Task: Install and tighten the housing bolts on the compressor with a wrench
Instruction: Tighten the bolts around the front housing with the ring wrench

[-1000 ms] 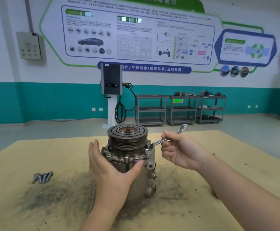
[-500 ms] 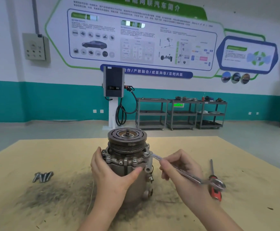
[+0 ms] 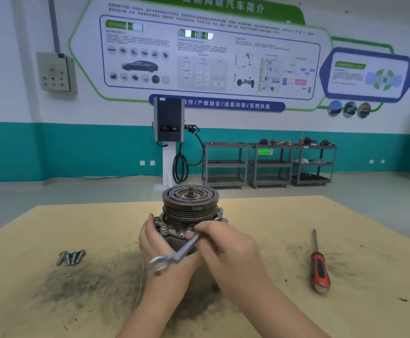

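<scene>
The compressor (image 3: 190, 207) stands upright on the table, its dark grooved pulley on top and bolt heads around the housing flange. My left hand (image 3: 161, 254) wraps the housing from the left front. My right hand (image 3: 225, 247) grips a silver wrench (image 3: 174, 256) over the front of the flange. The wrench's far end sits at a front bolt under my fingers. Its free ring end points down-left across my left hand. Several loose bolts (image 3: 71, 257) lie together at the table's left.
A red-handled screwdriver (image 3: 318, 264) lies on the wooden table (image 3: 284, 215) to the right. Dark metal dust covers the table around the compressor. Far behind stand a charging post (image 3: 169, 142) and grey shelf carts (image 3: 269, 164) along the wall.
My right hand swung the wrench clockwise around the flange, from the right side to the front; its free end now points down-left. The left hand stayed on the housing.
</scene>
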The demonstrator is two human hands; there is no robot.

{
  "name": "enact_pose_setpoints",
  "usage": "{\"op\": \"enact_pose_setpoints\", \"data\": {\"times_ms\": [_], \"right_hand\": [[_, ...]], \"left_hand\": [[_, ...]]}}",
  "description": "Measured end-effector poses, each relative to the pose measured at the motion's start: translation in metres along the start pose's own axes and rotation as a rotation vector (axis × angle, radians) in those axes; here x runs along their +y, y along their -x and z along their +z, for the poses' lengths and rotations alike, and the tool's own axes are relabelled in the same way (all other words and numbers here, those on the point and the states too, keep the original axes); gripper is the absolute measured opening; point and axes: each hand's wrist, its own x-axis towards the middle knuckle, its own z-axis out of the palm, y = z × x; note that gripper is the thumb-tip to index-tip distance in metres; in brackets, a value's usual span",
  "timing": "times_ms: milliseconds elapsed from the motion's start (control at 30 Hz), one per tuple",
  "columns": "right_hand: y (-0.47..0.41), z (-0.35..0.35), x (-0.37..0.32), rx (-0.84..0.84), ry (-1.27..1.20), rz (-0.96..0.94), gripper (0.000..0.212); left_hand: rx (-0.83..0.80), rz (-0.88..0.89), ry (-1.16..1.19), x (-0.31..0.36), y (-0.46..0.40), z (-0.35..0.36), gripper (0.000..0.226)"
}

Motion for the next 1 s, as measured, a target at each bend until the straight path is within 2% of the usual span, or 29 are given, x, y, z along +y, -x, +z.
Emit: {"op": "enact_pose_setpoints", "data": {"times_ms": [67,100,200,267,333,467,733,900,1000], "right_hand": [[0.002,-0.009,0.003,0.133,-0.084,0.098,0.009],[0.002,-0.014,0.004,0.203,-0.172,0.210,0.011],[-0.007,-0.024,0.015,0.407,-0.662,0.634,0.025],[-0.014,-0.029,0.024,0.469,-0.933,0.835,0.027],[-0.018,-0.030,0.030,0.468,-1.055,0.938,0.025],[-0.025,-0.030,0.040,0.393,-1.087,0.999,0.027],[-0.044,-0.032,0.056,0.058,-1.198,1.070,0.025],[-0.049,-0.028,0.064,0.052,-1.211,1.048,0.008],[-0.049,-0.026,0.070,0.039,-1.227,1.055,0.007]], "left_hand": [[-0.022,0.031,-0.031,-0.002,0.001,-0.001,0.126],[-0.014,0.049,-0.053,-0.003,0.001,-0.001,0.128],[0.009,0.058,-0.074,-0.003,0.001,0.000,0.129],[0.009,0.057,-0.073,-0.003,0.001,0.000,0.129],[0.004,0.058,-0.077,-0.002,0.001,0.000,0.128],[-0.009,0.066,-0.092,-0.003,0.000,-0.001,0.128],[-0.016,0.060,-0.081,-0.001,0.001,-0.002,0.127],[-0.007,0.076,-0.089,-0.002,0.000,-0.002,0.127],[-0.017,0.081,-0.083,-0.002,0.001,-0.001,0.128]]}}
